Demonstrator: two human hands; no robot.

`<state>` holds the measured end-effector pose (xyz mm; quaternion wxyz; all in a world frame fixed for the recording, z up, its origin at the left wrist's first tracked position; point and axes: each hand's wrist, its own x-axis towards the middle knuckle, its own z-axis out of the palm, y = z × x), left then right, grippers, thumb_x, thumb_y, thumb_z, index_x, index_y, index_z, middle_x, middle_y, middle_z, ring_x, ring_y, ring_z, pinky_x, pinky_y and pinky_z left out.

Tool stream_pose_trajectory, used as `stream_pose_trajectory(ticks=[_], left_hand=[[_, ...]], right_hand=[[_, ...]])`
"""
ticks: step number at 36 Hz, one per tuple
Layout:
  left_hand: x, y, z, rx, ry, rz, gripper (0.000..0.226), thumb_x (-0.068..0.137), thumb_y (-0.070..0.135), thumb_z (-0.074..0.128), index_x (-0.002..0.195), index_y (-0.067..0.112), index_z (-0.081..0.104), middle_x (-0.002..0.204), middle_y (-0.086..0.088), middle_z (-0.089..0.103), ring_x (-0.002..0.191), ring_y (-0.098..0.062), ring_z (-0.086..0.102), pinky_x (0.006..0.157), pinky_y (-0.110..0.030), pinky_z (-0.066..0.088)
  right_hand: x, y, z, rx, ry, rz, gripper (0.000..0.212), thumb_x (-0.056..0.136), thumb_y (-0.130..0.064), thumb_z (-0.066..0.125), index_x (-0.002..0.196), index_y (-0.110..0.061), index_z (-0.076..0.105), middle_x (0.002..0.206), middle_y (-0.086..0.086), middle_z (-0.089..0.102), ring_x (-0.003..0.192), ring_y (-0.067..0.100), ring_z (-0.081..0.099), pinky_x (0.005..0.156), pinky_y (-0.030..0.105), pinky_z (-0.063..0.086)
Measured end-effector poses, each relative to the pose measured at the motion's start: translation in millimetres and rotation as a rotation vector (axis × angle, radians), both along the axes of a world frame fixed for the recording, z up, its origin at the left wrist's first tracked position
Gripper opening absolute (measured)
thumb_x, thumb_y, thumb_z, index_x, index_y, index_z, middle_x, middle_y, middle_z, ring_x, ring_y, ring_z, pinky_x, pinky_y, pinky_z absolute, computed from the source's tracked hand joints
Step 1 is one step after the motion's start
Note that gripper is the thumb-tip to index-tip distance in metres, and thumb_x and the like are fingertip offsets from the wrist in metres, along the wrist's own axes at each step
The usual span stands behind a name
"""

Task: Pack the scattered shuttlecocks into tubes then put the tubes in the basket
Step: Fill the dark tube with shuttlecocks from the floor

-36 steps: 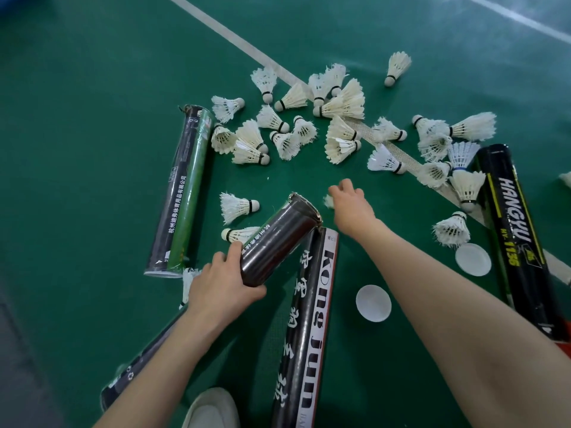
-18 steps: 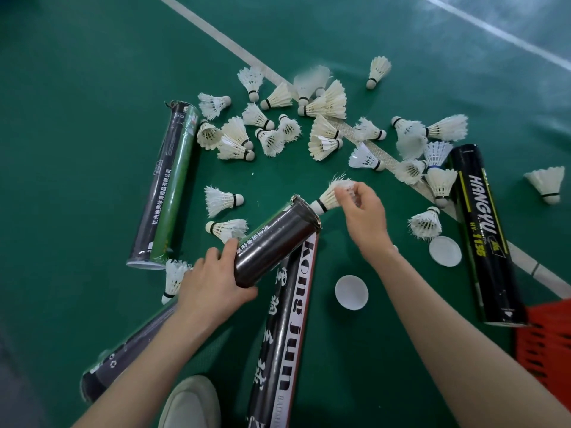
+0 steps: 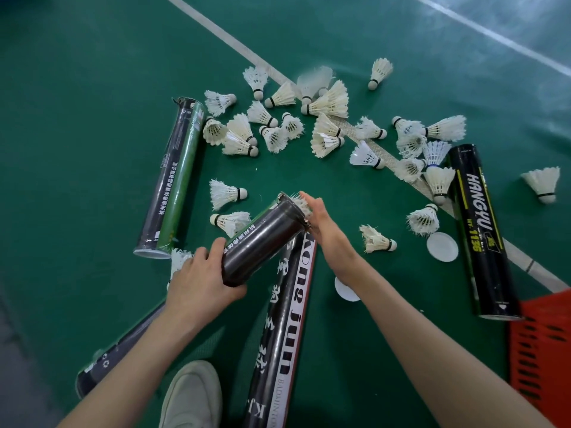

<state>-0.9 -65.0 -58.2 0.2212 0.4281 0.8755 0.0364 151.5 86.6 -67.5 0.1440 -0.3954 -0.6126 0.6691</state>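
As left hand (image 3: pixel 200 282) grips tube (image 3: pixel 262 239), shuttlecock (image 3: pixel 301 202) touches right hand (image 3: pixel 324 225).

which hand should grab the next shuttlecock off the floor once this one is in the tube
Right, most likely. The left hand grips the tube, so it is busy. The right hand is at the tube's mouth, and a loose shuttlecock lies on the floor just beside it.

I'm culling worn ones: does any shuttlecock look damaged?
Yes. The white feather shuttlecock just right of the right hand has ragged, splayed feathers. The blue-banded white shuttlecock beside the black HANGYU tube differs from the black-banded rest.
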Motion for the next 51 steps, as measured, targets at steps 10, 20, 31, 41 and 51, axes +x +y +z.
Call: stream_pose_trajectory(ticks=[10,20,31,41,51], left_hand=[[-16.3,-14.3,-8.0,-0.031,-0.029,0.051,0.078,0.072,0.05,0.071,0.133,0.028,0.027,0.117,-0.001,0.047,0.101,-0.026,0.053,0.076,-0.036,0.044],[-43.9,-21.2,-8.9,-0.054,-0.04,0.168,0.064,0.066,0.049,0.07,0.115,0.029,0.034,0.099,0.001,0.051,0.084,-0.024,0.055,0.064,-0.034,0.046],[-77.8,-39.6,-9.2,-0.085,-0.055,0.342,0.082,0.069,0.055,0.071,0.132,0.023,0.028,0.113,-0.009,0.052,0.092,-0.031,0.057,0.078,-0.044,0.052],[-71.2,-39.3,-9.4,-0.102,-0.066,0.308,0.077,0.07,0.053,0.071,0.127,0.023,0.028,0.108,-0.006,0.051,0.089,-0.028,0.057,0.073,-0.04,0.052],[-48.5,-33.9,-8.8,-0.075,-0.119,0.11,0.073,0.065,0.049,0.074,0.124,0.033,0.035,0.107,0.001,0.05,0.089,-0.022,0.055,0.072,-0.037,0.05]], right_hand=[[-26.4,-5.6,-1.0,-0.016,-0.116,0.156,0.079,0.08,-0.078,0.016,0.131,-0.033,0.056,0.138,-0.002,0.053,0.137,0.015,0.034,0.116,0.04,0.012],[-62.7,-0.2,-9.0,-0.091,-0.055,-0.134,0.047,0.101,-0.05,0.023,0.129,-0.022,0.049,0.131,-0.003,0.054,0.122,0.013,0.05,0.111,0.042,0.035],[-108.2,-19.4,-27.9,-0.057,-0.347,0.154,0.038,0.1,-0.012,0.044,0.136,-0.022,0.048,0.129,0.006,0.052,0.12,0.04,0.052,0.094,0.046,0.046],[-115.6,-24.2,-39.2,-0.065,-0.298,0.024,0.041,0.098,-0.017,0.05,0.139,-0.018,0.046,0.138,0.004,0.051,0.111,0.02,0.056,0.086,0.028,0.047],[-58.8,34.7,9.5,0.399,-0.203,-0.373,0.013,0.091,-0.016,0.062,0.103,-0.016,0.055,0.093,-0.008,0.058,0.075,0.0,0.054,0.072,0.019,0.051]])
